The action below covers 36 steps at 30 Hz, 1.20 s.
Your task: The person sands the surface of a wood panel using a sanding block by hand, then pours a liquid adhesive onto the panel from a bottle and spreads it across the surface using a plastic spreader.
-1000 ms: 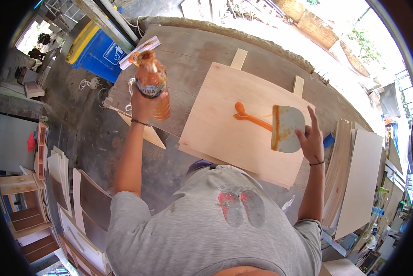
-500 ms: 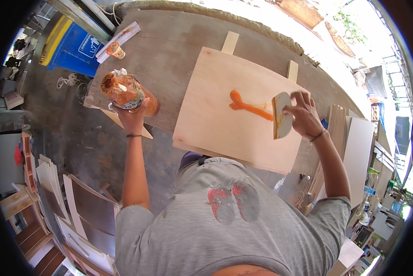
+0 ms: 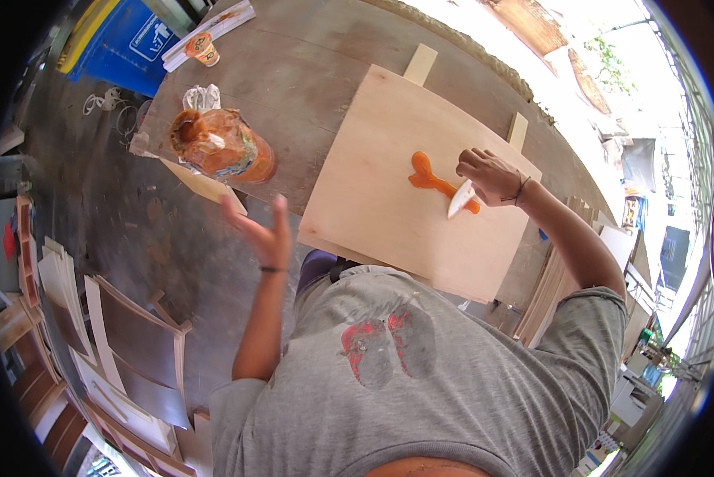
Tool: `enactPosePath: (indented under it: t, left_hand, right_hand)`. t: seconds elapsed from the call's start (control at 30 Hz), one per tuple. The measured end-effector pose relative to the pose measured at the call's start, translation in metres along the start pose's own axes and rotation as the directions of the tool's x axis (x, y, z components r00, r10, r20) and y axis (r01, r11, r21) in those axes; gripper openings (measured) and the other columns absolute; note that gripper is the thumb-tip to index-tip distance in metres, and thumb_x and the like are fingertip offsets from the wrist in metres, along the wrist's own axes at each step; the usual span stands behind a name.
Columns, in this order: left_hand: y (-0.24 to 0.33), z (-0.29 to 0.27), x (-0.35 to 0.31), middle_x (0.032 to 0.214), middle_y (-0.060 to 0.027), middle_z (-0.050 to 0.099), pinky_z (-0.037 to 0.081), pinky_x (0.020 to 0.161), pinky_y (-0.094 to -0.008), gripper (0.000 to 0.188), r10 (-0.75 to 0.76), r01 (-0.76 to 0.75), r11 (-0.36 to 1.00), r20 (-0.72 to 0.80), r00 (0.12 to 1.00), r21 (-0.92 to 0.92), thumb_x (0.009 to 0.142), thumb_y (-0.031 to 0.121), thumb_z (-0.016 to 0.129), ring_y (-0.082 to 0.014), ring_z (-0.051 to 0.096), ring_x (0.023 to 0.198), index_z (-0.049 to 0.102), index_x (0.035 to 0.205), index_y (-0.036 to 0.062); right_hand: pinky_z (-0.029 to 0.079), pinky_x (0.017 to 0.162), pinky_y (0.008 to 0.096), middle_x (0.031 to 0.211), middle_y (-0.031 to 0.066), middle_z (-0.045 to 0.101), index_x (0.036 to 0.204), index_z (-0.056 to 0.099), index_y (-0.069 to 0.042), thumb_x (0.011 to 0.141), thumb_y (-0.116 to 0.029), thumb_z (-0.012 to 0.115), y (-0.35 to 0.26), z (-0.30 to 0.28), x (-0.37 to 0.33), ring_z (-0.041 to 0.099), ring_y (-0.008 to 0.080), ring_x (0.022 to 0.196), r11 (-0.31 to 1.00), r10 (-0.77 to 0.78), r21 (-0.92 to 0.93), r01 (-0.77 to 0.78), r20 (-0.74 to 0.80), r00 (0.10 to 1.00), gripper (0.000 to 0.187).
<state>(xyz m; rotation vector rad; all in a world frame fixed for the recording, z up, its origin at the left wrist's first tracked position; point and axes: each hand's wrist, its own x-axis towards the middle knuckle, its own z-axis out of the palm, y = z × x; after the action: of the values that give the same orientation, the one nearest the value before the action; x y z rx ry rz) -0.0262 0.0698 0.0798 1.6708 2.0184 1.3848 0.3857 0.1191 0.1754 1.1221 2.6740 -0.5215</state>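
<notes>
The orange glue streak [image 3: 432, 179] lies on the upper right part of the plywood sheet [image 3: 388, 199], with a rounded blob at its upper left end and a thinner tail running toward 4 o'clock. Its long axis runs from about 10 o'clock to 4 o'clock across the sheet.

The white spreader [image 3: 460, 199] sits with its blade on the tail end of the streak, in contact with the glue. The right hand [image 3: 490, 175] grips the spreader from above, fingers curled closed around its upper edge. From these fingers the bulk of the glue lies toward 9 to 10 o'clock, just beside the blade. The right hand is clearly the nearer one to the glue.

The left hand [image 3: 263, 230] is raised off the bench, well apart from the sheet, at about 8 o'clock from the streak. Its fingers are spread wide and it holds nothing.

The glue-smeared jar [image 3: 223, 147] stands on the workbench [image 3: 309, 71] just beyond the left hand, at about 11 o'clock from it, not touched. A crumpled white rag [image 3: 202, 97] lies directly behind the jar.

Two wooden battens [image 3: 420, 62] project from under the far edge of the sheet. A blue bin [image 3: 138, 44] stands at the far left corner of the bench.
</notes>
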Motion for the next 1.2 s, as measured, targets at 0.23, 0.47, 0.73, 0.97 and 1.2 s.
enactPosePath:
  t: [0.23,0.47,0.73,0.97,1.2]
  left_hand:
    - [-0.011,0.019,-0.084,0.142,-0.0261,0.024,0.022,0.104,-0.0560,0.084,-0.128,0.123,0.991,0.496,0.859,0.043,0.078,0.042,0.066,-0.0417,0.025,0.132,0.024,0.138,0.0009]
    - [-0.010,0.023,-0.092,0.143,-0.0216,0.025,0.020,0.099,-0.0667,0.079,-0.203,0.162,0.979,0.534,0.821,0.123,0.082,0.048,0.059,-0.0400,0.022,0.134,0.027,0.137,0.0026]
    - [-0.011,0.021,-0.090,0.143,-0.0214,0.025,0.018,0.099,-0.0685,0.076,-0.196,0.146,0.980,0.544,0.816,0.134,0.082,0.050,0.057,-0.0390,0.019,0.135,0.029,0.135,0.0028]
    - [-0.011,0.019,-0.087,0.143,-0.0212,0.025,0.015,0.100,-0.0688,0.075,-0.225,0.172,0.974,0.550,0.804,0.148,0.082,0.050,0.057,-0.0392,0.019,0.135,0.029,0.134,0.0030]
    - [-0.013,0.023,-0.092,0.142,-0.0205,0.025,0.016,0.101,-0.0655,0.075,-0.205,0.154,0.978,0.558,0.804,0.138,0.081,0.048,0.059,-0.0395,0.023,0.133,0.029,0.134,0.0039]
  right_hand:
    - [0.043,0.078,0.0378,0.093,0.0080,0.051,0.092,0.050,-0.008,0.071,-0.003,0.059,0.021,0.004,0.035,0.051,0.0265,0.091,0.974,-0.213,-0.031,0.223,0.195,0.957,0.024]
    - [0.041,0.077,0.0373,0.091,0.0065,0.052,0.093,0.051,-0.008,0.075,-0.007,0.059,0.016,-0.011,0.125,0.049,0.0249,0.089,0.907,-0.407,-0.095,0.409,0.046,0.912,0.019]
    - [0.042,0.079,0.0369,0.093,0.0052,0.055,0.096,0.051,-0.008,0.077,-0.010,0.060,-0.010,-0.024,0.257,0.051,0.0235,0.092,0.897,-0.434,-0.213,0.387,-0.261,0.862,0.021]
    - [0.045,0.082,0.0436,0.101,0.0158,0.059,0.113,0.044,-0.004,0.082,-0.011,0.059,0.009,-0.081,0.250,0.057,0.0354,0.095,0.985,-0.028,0.139,0.102,-0.453,0.891,0.035]
    - [0.044,0.087,0.0417,0.110,0.0168,0.057,0.120,0.044,-0.010,0.082,-0.006,0.055,0.030,-0.032,0.126,0.055,0.0343,0.103,0.861,0.315,0.422,-0.283,-0.008,0.949,0.040]
